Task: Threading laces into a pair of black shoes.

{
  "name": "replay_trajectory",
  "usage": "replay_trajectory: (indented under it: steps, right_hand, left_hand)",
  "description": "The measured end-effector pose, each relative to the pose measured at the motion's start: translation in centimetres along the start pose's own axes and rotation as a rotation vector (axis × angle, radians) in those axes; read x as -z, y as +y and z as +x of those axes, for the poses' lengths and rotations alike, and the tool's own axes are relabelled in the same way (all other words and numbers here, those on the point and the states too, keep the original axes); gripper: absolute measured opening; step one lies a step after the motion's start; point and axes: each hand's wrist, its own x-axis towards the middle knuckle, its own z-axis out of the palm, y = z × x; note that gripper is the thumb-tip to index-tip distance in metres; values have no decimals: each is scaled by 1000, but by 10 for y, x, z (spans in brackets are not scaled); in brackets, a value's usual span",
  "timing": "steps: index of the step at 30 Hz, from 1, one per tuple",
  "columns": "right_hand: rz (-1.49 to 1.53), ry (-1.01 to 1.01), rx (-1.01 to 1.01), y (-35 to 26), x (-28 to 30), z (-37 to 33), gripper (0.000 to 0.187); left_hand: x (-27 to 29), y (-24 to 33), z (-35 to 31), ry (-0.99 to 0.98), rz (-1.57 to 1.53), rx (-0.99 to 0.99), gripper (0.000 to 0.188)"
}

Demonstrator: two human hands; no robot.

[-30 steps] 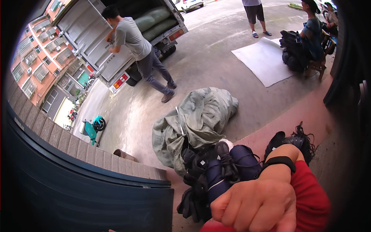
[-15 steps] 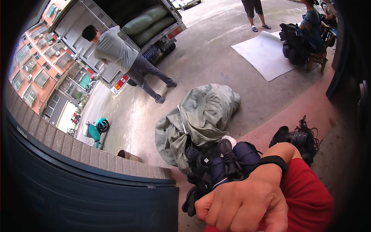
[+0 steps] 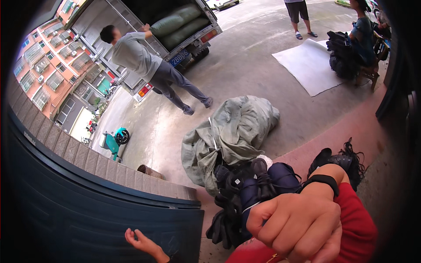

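My right hand is close to the camera, its fingers curled into a fist, with a black band on the wrist and a red sleeve beside it. Whatever the fist may hold is hidden. At the lower left my left hand reaches up from the bottom edge, fingers apart and holding nothing, in front of the dark blue door. Just beyond the fist lies a bundle of black and navy laced items that look like shoes. A grey-green woven sack, slumped on the ground, touches it.
More black laced items lie at the right. A person stands at a truck loaded with green sacks. A white sheet is spread near a seated person. A teal scooter and a brown bucket stand left.
My left hand has come into view at the lower left. The fist has shifted slightly right. The whole outdoor scene sits a little farther right, as the view has turned.
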Motion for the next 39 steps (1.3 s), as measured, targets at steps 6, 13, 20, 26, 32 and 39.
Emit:
replay_trajectory:
  steps: [6, 13, 20, 26, 32, 39]
  right_hand:
    - [-855, -354, -100, -41, 23, 15, 9]
    - [-1331, -396, 217, -61, 21, 5, 6]
    - [-1110, -205, 454, -48, 15, -21, 12]
    - [-967, -251, 43, -53, 24, -35, 14]
    - [-1393, -549, -950, -42, 43, -139, 15]
    - [-1478, -732, -1845, -109, 26, -275, 25]
  left_hand:
    - [-39, 67, -27, -178, 62, -223, 23]
    - [-41, 62, -42, -252, 46, -198, 24]
    - [-55, 76, -50, -411, -217, -118, 19]
    - [-99, 117, -88, -714, -369, -256, 15]
    - [-123, 137, -137, -931, -400, -586, 20]
    - [-112, 112, -131, -904, -345, -496, 20]
